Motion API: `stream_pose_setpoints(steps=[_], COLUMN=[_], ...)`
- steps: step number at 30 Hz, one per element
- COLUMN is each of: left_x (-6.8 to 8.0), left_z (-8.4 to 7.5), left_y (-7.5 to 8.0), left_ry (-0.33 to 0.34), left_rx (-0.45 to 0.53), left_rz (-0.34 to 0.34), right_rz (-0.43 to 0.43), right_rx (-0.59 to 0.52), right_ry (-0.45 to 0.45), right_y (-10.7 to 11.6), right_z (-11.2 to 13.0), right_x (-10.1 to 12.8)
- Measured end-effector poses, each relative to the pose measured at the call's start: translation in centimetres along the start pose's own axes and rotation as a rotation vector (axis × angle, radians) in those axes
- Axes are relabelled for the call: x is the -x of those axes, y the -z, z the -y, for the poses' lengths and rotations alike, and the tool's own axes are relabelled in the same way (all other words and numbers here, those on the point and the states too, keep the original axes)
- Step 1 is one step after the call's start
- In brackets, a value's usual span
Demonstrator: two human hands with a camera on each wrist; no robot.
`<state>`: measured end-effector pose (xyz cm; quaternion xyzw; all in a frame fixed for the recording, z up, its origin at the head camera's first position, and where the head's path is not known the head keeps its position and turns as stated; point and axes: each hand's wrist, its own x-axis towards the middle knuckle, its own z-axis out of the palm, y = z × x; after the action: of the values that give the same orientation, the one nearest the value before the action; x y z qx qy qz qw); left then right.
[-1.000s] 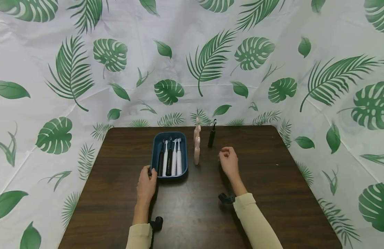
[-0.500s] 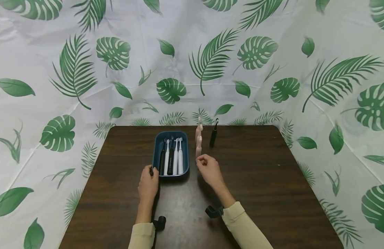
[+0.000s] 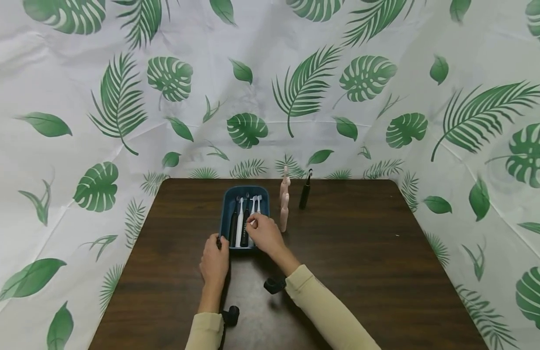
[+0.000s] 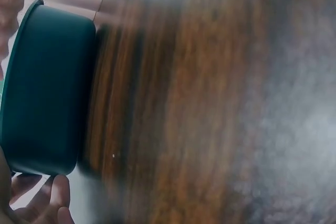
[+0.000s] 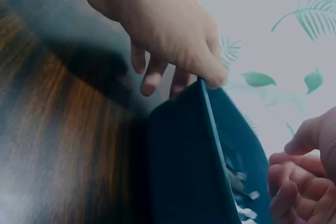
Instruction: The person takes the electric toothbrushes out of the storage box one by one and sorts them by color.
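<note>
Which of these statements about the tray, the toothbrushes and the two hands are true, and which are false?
1. The left hand holds the near left corner of the blue tray. True.
2. The right hand rests flat on the table, far from the tray. False: it reaches into the tray, with its fingers at a white toothbrush.
3. Two pink toothbrushes stand upright to the right of the tray. True.
4. The black toothbrush outside the tray lies flat. False: it stands upright.
5. The tray is empty. False: it holds black and white toothbrushes.
</note>
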<state>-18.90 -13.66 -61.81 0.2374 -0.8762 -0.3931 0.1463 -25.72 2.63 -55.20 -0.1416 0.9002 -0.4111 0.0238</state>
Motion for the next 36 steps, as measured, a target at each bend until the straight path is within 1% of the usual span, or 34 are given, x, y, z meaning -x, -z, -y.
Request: stream_pose_setpoints(steps=[4,9,13,14,15,16,21,22,24,27,32,36], left_x=[0.2,0.2,0.3,0.3,0.3,0.4,0.4,0.4,0.3,0.2,0.0,-0.2], left_z=[0.1,0.2,0.3,0.3,0.3,0.3,0.2,0.2,0.2,0.2,0.4,0.4], left_y=[-0.4,-0.3,-0.3,-0.3,-0.4,-0.4,-0.3,-0.3,-0.2,-0.2,-0.3,-0.3], left_ry=[0.019,0.027,0.034,0.033,0.033,0.033,0.031,0.03,0.029,0.025,0.015,0.015], left_rx=[0.002,0.026,0.036,0.04,0.041,0.044,0.051,0.054,0.059,0.06,0.06,0.07], left_rz=[0.001,0.003,0.009,0.008,0.008,0.003,-0.007,-0.009,-0.013,-0.023,-0.022,-0.021], right_rz=[-0.004,0.05,0.083,0.088,0.08,0.081,0.035,0.039,0.037,0.05,0.047,0.054], right_rx=[0.008,0.061,0.112,0.127,0.135,0.146,0.212,0.23,0.249,0.257,0.266,0.273], right_ry=[-0.032,-0.115,-0.161,-0.169,-0.151,-0.156,-0.172,-0.198,-0.208,-0.224,-0.23,-0.231], right_y=[-1.0,-2.1,-2.9,-3.1,-4.0,-4.1,-4.5,-3.8,-3.9,-4.0,-4.1,-4.2], right_z=[0.4,1.1,1.3,1.3,0.2,0.2,0.4,1.5,1.4,1.1,0.6,0.8], right_x=[-0.9,-1.9,-2.7,-2.9,-3.6,-3.9,-4.3,-3.9,-4.0,-4.1,-4.3,-4.3])
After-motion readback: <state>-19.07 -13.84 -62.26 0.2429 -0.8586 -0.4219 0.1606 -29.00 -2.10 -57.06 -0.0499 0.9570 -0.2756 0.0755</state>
